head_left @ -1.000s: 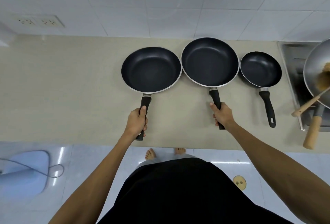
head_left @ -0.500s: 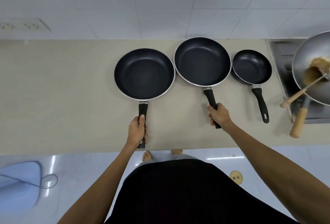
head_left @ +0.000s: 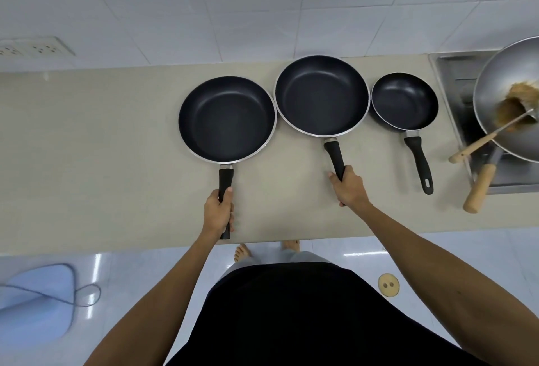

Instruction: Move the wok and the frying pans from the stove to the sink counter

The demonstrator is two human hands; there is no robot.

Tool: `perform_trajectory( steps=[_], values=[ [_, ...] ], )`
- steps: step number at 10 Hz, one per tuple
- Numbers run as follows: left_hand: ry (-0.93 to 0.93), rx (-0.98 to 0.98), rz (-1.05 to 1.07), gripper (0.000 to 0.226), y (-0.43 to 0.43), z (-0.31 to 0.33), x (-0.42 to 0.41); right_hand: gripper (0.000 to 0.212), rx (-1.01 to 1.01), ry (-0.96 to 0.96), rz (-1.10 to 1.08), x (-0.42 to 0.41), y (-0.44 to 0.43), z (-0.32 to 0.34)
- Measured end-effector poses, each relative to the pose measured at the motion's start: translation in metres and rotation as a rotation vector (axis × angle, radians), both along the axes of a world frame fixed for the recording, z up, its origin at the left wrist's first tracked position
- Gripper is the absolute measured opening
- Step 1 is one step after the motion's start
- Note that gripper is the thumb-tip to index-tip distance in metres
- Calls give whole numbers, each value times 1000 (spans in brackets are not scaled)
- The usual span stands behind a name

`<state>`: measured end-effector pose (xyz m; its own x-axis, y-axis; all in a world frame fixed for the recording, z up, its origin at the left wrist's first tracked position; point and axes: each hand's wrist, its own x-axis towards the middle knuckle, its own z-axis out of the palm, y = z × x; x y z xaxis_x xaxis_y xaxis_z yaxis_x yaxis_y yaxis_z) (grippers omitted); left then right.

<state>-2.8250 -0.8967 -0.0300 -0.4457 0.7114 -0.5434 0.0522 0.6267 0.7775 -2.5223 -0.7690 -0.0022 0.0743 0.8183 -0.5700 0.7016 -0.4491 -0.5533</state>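
Three black non-stick frying pans sit in a row on the beige counter [head_left: 87, 161]. My left hand [head_left: 218, 211] grips the black handle of the left frying pan [head_left: 227, 119]. My right hand [head_left: 350, 187] grips the handle of the middle frying pan [head_left: 321, 95], the largest. Its rim touches the left pan's rim. The small frying pan [head_left: 404, 100] lies free to the right, handle toward me. At the far right a grey metal wok [head_left: 507, 103] with brown food and a wooden-handled spatula [head_left: 478, 143] rests over a steel recess [head_left: 455, 79].
The wok's wooden handle [head_left: 478, 190] sticks out over the counter's front edge side. A white tiled wall with a socket strip [head_left: 35, 49] runs behind the counter. Below are a glossy floor, my bare feet and a pale blue device [head_left: 35, 298] with a cord.
The view has shifted slightly; the pans sit a little lower and more central in frame. Both hands keep their grip on the two handles, and the pans stay on the counter.
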Motion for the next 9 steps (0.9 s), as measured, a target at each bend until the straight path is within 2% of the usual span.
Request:
perform_trajectory(
  steps=[3, 5, 7, 9],
  values=[
    [61, -36, 54, 34, 7, 4, 15, 33, -148, 170, -40, 17, 10, 0],
    [82, -71, 62, 33, 8, 11, 18, 33, -169, 250, -26, 30, -4, -2],
    [235, -60, -27, 48, 5, 21, 18, 45, -87, 157, 73, 35, -19, 4],
    [392, 37, -282, 58, -7, 43, 17, 72, 84, -38, 262, 57, -39, 19]
  ],
)
